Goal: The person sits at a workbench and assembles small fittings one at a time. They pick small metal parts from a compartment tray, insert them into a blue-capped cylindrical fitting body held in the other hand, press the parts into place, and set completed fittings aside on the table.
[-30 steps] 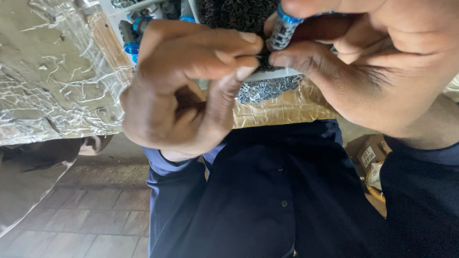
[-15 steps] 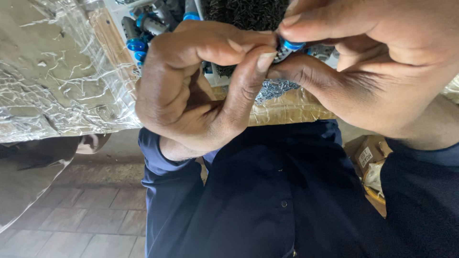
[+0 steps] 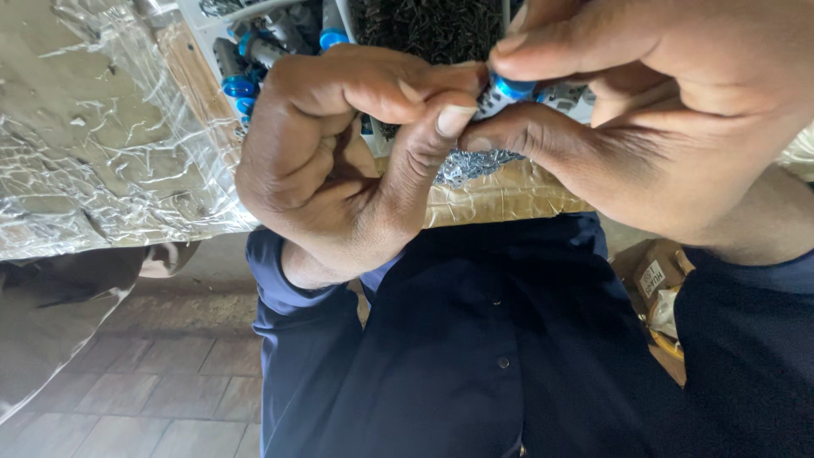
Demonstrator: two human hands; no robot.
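My two hands meet close under the camera, over the table's near edge. My right hand (image 3: pixel 670 119) pinches a small cylindrical part with a blue cap (image 3: pixel 504 92) between thumb and fingers. My left hand (image 3: pixel 348 170) is curled, its thumb and forefinger tips pressing on the same part from the left. Most of the part is hidden by the fingers.
A table wrapped in crinkled silver foil (image 3: pixel 93 153) fills the upper left. A white tray (image 3: pixel 203 25) holds more blue-capped parts (image 3: pixel 240 85) and a bin of dark small pieces (image 3: pixel 432 30). Brick floor (image 3: pixel 161 390) lies below; a cardboard box (image 3: pixel 657 280) sits at right.
Both hands have drifted slightly right and closer together. My left thumb now presses nearer the blue cap, which is more covered by my right fingers.
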